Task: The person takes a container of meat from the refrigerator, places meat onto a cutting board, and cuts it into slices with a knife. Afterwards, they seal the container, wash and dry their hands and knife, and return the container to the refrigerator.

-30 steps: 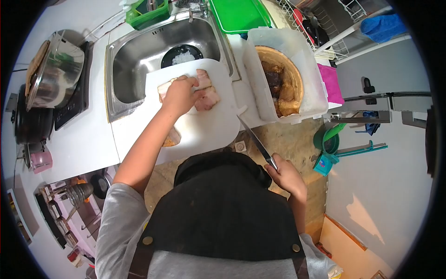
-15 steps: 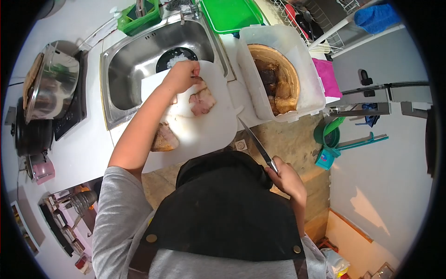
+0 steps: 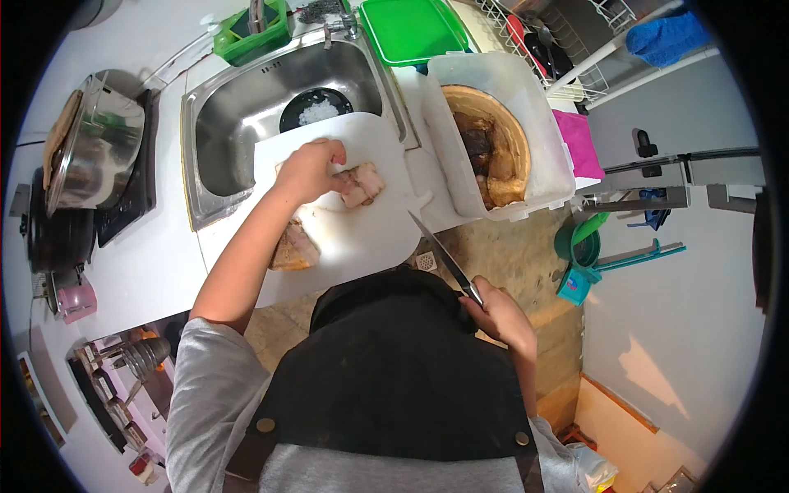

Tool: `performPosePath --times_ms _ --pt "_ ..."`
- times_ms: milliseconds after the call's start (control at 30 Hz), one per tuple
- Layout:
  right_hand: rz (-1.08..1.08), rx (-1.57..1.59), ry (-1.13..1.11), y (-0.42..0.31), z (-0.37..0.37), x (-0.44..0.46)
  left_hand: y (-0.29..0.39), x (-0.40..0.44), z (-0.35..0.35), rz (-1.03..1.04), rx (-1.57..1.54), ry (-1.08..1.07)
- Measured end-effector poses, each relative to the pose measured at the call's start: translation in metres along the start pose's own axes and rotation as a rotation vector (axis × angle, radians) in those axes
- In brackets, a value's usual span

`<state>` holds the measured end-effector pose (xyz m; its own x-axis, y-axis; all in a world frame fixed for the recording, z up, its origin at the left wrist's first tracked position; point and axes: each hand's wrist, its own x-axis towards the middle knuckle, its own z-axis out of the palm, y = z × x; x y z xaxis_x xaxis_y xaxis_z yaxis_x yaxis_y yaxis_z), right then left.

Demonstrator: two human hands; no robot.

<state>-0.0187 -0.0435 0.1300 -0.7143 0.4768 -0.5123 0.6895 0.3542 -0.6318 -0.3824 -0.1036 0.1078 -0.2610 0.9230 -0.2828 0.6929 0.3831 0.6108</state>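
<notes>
My left hand [image 3: 311, 170] is over the white cutting board [image 3: 362, 238], its fingers curled at the near end of some pale, brown-edged meat pieces [image 3: 362, 185]. The fingers seem closed on one piece, though the hand partly covers it. A larger chunk of meat [image 3: 293, 246] with a brown rind lies nearer me on the board, below my left wrist. My right hand [image 3: 499, 312] is wrapped round the handle of a kitchen knife [image 3: 444, 256]. The blade points up and left, its tip close to the board's right edge and apart from the meat.
The board overlaps the steel sink [image 3: 238, 123], where a black dish [image 3: 316, 108] holds white bits. Right of it stands a translucent plastic bin [image 3: 546, 181] with brown contents. A green lid [image 3: 411, 31] lies behind. A pot [image 3: 97, 156] stands on the left.
My left hand has come down and slightly left over the board, and the meat beside it has shifted. My right hand and the knife have moved a little left.
</notes>
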Motion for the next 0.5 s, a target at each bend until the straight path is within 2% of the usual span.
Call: performPosePath --times_ms 67,100,167,200,267,300,333,433,467,500 --pt "0.015 -0.017 -0.034 -0.015 -0.001 0.006 0.002 -0.016 -0.013 0.006 0.017 0.222" --pt "-0.001 -0.009 0.033 -0.028 -0.001 0.011 -0.002 -0.026 -0.02 -0.024 -0.153 0.285" --pt "-0.029 -0.008 0.096 -0.05 0.007 0.027 -0.003 -0.055 -0.036 -0.127 -0.231 0.359" --pt "-0.056 -0.032 0.168 -0.06 0.012 0.038 -0.007 -0.073 -0.033 -0.131 -0.231 0.372" --pt "-0.096 -0.056 0.245 -0.078 0.025 0.059 -0.013 -0.114 -0.018 0.072 -0.113 0.297" --pt "-0.191 -0.088 0.273 -0.086 0.032 0.071 -0.016 -0.128 -0.003 0.009 0.025 0.188" --pt "-0.284 -0.119 0.3 -0.094 0.039 0.081 -0.012 -0.139 0.013 0.024 0.078 0.175" --pt "-0.192 -0.1 0.254 -0.125 0.063 0.103 -0.013 -0.152 0.045 -0.098 0.067 0.421" --pt "-0.202 -0.102 0.258 -0.133 0.067 0.109 -0.022 -0.155 0.052 -0.098 0.07 0.431" --pt "-0.15 -0.096 0.269 -0.139 0.07 0.115 -0.032 -0.157 0.057 -0.03 -0.041 0.585"
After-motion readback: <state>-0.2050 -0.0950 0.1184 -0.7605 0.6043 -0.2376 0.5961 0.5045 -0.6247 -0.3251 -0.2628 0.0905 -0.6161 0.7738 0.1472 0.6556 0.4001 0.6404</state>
